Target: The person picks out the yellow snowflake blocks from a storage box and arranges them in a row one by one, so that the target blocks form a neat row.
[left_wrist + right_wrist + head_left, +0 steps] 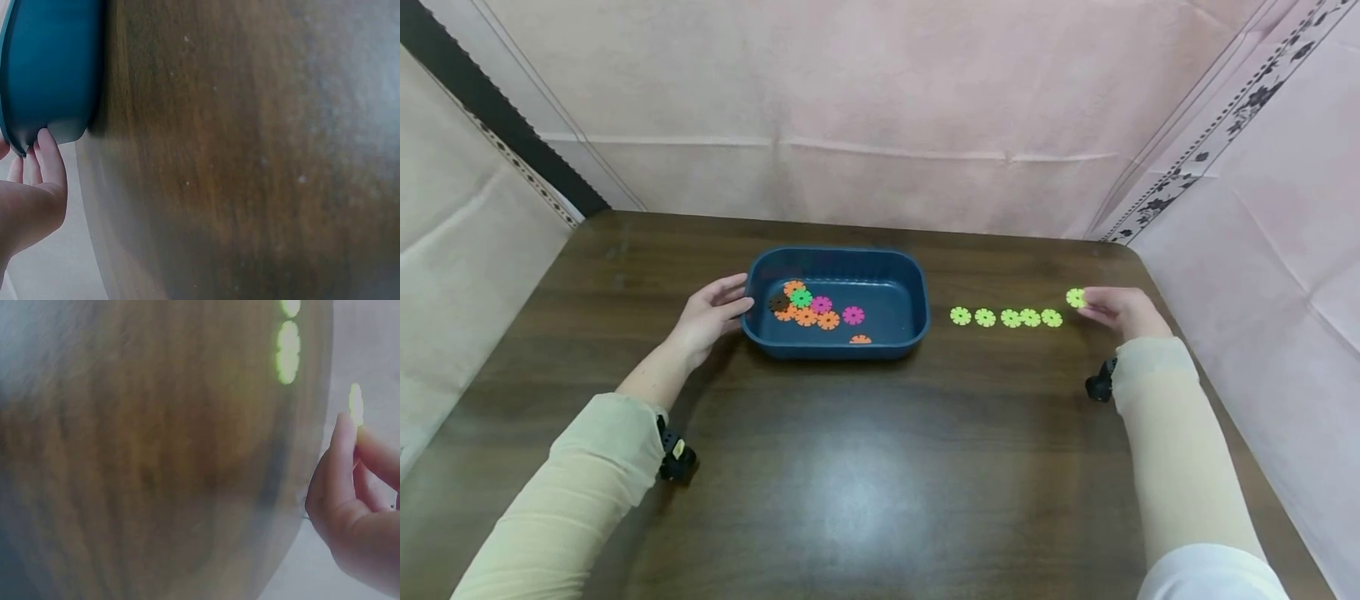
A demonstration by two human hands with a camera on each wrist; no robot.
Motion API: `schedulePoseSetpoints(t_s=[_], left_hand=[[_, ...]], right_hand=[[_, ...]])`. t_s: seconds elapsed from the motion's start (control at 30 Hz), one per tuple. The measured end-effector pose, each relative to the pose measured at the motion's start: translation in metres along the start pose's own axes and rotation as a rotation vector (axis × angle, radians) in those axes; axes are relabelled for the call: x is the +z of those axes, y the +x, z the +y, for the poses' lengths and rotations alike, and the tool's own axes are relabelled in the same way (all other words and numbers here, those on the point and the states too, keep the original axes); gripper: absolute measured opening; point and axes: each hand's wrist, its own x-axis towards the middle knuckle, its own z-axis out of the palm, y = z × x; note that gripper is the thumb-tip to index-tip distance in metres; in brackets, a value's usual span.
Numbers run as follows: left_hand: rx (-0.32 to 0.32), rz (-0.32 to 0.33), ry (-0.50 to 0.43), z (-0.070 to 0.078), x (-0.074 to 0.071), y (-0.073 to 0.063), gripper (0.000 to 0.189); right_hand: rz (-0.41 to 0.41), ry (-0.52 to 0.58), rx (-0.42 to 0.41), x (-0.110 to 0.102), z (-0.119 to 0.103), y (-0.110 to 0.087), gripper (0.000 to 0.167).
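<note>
A blue tray (835, 352) stands on the table, with several flower-shaped pieces inside: orange (828, 321), pink (853, 315), green (801, 298) and dark brown (778, 302). My left hand (703, 318) holds the tray's left end by the rim; the left wrist view has its fingers (53, 159) against the outer wall. Right of the tray, several yellow-green flower pieces (1011, 318) lie in a row. Beyond the row's right end, my right hand (1122, 311) pinches another yellow-green flower piece (1076, 297) between thumb and fingers, raised above the table in the right wrist view.
The brown wooden table (850, 483) reaches back to a pale cloth wall (850, 100). More pale cloth hangs at the left and right sides, the right one close to my right arm. A black wrist camera (677, 457) sits on my left wrist, another (1101, 382) on my right.
</note>
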Motion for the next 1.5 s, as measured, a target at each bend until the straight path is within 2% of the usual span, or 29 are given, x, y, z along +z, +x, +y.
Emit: schedulePoseSetpoints(t_s=[0.13, 0.33, 0.5, 0.73, 0.93, 0.97, 1.07, 1.17, 1.3, 1.37, 1.43, 1.5], left_hand=[[-0.001, 0.002, 0.009, 0.000, 0.000, 0.001, 0.058], [-0.004, 0.000, 0.006, 0.000, 0.000, 0.001, 0.058], [-0.006, -0.001, -0.002, 0.001, 0.000, 0.000, 0.058], [-0.002, 0.007, 0.008, 0.003, 0.001, -0.002, 0.057], [0.000, 0.007, 0.007, 0.004, 0.002, -0.004, 0.057], [0.000, 0.007, 0.007, 0.004, 0.002, -0.004, 0.057], [-0.002, 0.005, 0.004, 0.004, 0.003, -0.004, 0.057], [0.004, 0.006, 0.013, 0.004, 0.003, -0.005, 0.057], [0.012, 0.011, 0.028, 0.005, 0.004, -0.004, 0.057], [0.009, 0.013, 0.029, 0.005, 0.004, -0.004, 0.057], [0.002, 0.014, 0.019, 0.005, 0.004, -0.003, 0.057], [0.000, 0.023, 0.021, 0.004, 0.004, -0.002, 0.056]], right_hand=[[0.070, -0.021, 0.004, -0.006, 0.010, 0.001, 0.041], [0.050, -0.037, 0.013, -0.011, 0.018, 0.004, 0.041], [0.121, -0.063, 0.057, -0.008, 0.018, 0.003, 0.039], [0.163, -0.156, 0.022, -0.001, 0.017, -0.001, 0.044], [0.207, -0.211, -0.015, -0.008, 0.022, 0.021, 0.033], [0.179, -0.194, -0.016, -0.015, 0.023, 0.030, 0.029], [0.168, -0.198, -0.013, -0.020, 0.025, 0.038, 0.023], [0.180, -0.220, -0.006, -0.019, 0.024, 0.036, 0.030], [0.268, -0.264, 0.017, -0.009, 0.019, 0.025, 0.041], [0.297, -0.275, 0.019, -0.005, 0.017, 0.022, 0.034], [0.329, -0.304, 0.009, -0.001, 0.015, 0.018, 0.019], [0.356, -0.371, -0.013, 0.004, 0.012, 0.012, 0.006]])
